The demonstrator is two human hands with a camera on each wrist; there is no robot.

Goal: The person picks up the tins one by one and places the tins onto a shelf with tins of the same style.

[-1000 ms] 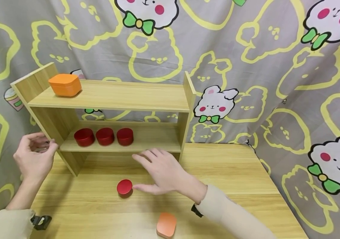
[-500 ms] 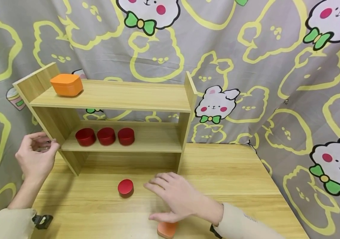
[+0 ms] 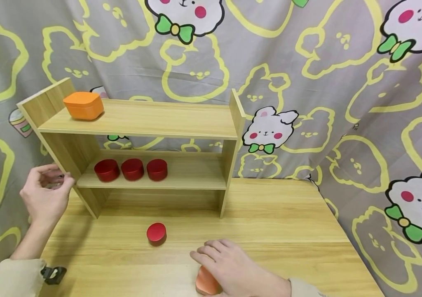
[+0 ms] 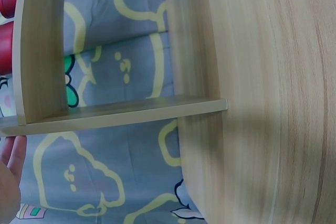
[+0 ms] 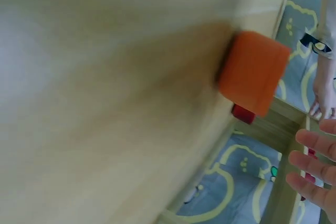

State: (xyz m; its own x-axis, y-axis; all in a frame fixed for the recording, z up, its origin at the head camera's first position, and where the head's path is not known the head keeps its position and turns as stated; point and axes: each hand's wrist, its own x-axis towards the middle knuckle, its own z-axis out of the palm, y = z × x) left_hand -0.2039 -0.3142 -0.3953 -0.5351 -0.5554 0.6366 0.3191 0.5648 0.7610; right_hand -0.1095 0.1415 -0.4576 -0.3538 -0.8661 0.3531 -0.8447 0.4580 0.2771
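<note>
My right hand (image 3: 235,268) hovers over an orange rounded box (image 3: 206,281) near the table's front and partly covers it. In the right wrist view, its extended fingers (image 5: 315,169) stand apart from that orange box. At the far left, my left hand (image 3: 45,196) rests its fingertips against the side panel of a wooden two-tier shelf (image 3: 151,183); the left wrist view shows the fingers (image 4: 18,153) touching the outer face. A red round tin (image 3: 156,234) lies on the table before the shelf. Three red tins (image 3: 133,169) line the middle board, towards the left.
Another orange box (image 3: 84,106) sits at the left end of the shelf's top board. The shelf stands on a wood-grain table (image 3: 277,231). A grey curtain (image 3: 196,62) with cartoon prints hangs behind and along the sides.
My right hand has moved down and towards the front, from beside the lone red tin to above the orange box. The left hand stays at the shelf's panel.
</note>
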